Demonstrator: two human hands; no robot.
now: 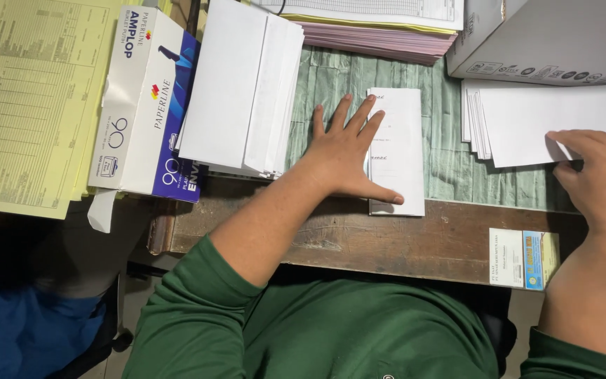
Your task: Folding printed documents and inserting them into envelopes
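Hands flat – L hand (pixel 341 151) open on folded paper (pixel 398 151), R hand (pixel 597 175) open on white sheets (pixel 527 123).

Worn wooden counter (pixel 401 242) here, scuffed along the front edge; a green mat (pixel 450 165) with a plank pattern covers the top; below it's dark, just a strip of pale floor (pixel 131 309) at the lower left; light's even and flat, no hard shadows.
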